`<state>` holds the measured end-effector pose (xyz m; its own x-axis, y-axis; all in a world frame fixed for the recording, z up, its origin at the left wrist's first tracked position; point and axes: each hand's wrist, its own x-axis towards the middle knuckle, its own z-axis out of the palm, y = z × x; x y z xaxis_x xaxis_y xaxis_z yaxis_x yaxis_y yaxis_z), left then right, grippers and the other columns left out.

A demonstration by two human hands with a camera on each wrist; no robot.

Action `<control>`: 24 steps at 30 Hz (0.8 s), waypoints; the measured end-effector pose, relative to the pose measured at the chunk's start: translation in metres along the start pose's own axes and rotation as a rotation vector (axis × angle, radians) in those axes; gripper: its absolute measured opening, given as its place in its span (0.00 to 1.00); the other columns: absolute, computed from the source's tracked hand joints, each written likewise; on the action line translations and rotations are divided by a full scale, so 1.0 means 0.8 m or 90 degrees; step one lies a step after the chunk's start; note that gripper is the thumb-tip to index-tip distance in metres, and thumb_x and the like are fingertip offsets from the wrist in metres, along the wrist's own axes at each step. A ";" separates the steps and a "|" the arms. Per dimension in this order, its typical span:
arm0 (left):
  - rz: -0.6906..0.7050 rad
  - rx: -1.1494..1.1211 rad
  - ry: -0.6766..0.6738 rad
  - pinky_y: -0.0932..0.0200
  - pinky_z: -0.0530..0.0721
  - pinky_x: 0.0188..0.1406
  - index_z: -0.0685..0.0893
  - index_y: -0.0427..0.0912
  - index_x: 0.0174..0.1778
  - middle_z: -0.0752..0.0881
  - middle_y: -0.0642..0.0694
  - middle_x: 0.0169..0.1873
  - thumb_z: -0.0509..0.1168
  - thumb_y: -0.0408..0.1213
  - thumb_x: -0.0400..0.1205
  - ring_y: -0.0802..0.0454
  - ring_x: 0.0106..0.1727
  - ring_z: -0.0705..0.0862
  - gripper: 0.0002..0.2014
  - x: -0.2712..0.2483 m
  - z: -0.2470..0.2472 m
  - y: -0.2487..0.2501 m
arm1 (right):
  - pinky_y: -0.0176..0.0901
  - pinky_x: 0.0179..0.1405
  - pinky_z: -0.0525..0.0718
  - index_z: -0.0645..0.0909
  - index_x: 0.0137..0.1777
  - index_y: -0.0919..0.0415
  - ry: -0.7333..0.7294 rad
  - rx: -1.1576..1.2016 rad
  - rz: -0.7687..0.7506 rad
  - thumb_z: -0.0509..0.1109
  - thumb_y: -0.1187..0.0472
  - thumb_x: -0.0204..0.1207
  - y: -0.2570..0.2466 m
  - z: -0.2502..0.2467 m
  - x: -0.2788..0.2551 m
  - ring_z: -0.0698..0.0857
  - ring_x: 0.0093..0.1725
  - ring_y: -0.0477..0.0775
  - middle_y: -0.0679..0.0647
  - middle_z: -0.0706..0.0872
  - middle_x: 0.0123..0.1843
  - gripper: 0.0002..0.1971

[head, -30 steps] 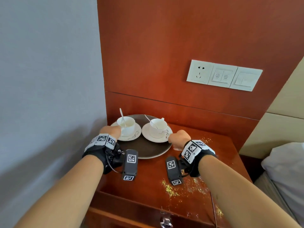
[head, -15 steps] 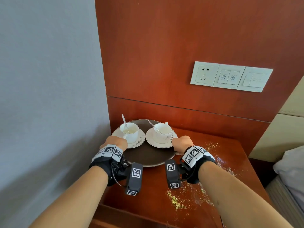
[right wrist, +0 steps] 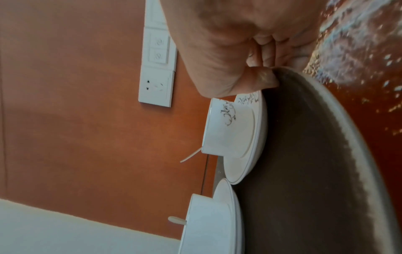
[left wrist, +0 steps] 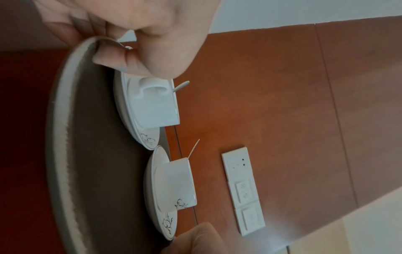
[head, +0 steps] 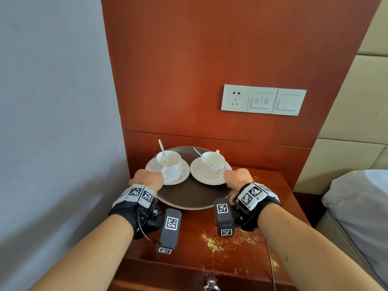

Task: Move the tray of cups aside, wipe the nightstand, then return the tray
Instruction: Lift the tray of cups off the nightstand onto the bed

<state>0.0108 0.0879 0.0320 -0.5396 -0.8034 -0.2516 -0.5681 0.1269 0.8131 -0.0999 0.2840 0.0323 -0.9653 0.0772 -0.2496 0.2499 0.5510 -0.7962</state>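
Note:
A round dark brown tray (head: 189, 196) (left wrist: 91, 154) (right wrist: 315, 171) is at the back left of the reddish wooden nightstand (head: 199, 257). It carries two white cups (head: 169, 161) (head: 212, 162) on saucers, each with a spoon. My left hand (head: 147, 178) (left wrist: 121, 51) pinches the tray's left rim, thumb on top and fingers under. My right hand (head: 238, 177) (right wrist: 259, 75) pinches the right rim the same way. The wrist views show the rim raised off the wood.
Gold glitter and crumbs (head: 212, 243) are scattered over the nightstand's front and right part. A white socket and switch panel (head: 263, 100) is on the wooden wall behind. A grey wall (head: 52, 122) is close on the left; bedding (head: 361, 206) lies to the right.
Both hands have stayed on the tray's rims. The tray and cups sit a little nearer to me and slightly raised; the head view has shifted.

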 end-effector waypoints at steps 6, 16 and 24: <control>0.057 -0.010 -0.038 0.49 0.84 0.43 0.81 0.30 0.63 0.85 0.30 0.57 0.62 0.31 0.74 0.33 0.54 0.85 0.21 -0.058 0.036 0.026 | 0.45 0.45 0.79 0.82 0.64 0.74 0.089 0.032 0.032 0.66 0.61 0.80 0.035 -0.078 -0.011 0.86 0.59 0.65 0.66 0.87 0.59 0.18; 0.196 -0.036 -0.238 0.53 0.79 0.38 0.82 0.27 0.64 0.86 0.31 0.59 0.65 0.31 0.78 0.35 0.48 0.87 0.19 -0.203 0.156 0.090 | 0.46 0.49 0.82 0.81 0.62 0.71 0.234 0.061 0.093 0.64 0.61 0.77 0.142 -0.283 -0.048 0.85 0.54 0.63 0.63 0.86 0.54 0.18; 0.219 -0.036 -0.357 0.51 0.79 0.43 0.81 0.26 0.63 0.86 0.31 0.52 0.64 0.25 0.75 0.36 0.49 0.86 0.19 -0.326 0.262 0.131 | 0.42 0.35 0.76 0.79 0.50 0.69 0.345 0.117 0.109 0.63 0.60 0.74 0.244 -0.425 -0.081 0.80 0.36 0.57 0.58 0.82 0.38 0.12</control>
<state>-0.0384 0.4328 0.0729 -0.9353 -0.2953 -0.1950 -0.2799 0.2802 0.9182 -0.0147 0.6688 0.0806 -0.7995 0.5916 -0.1040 0.3674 0.3447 -0.8638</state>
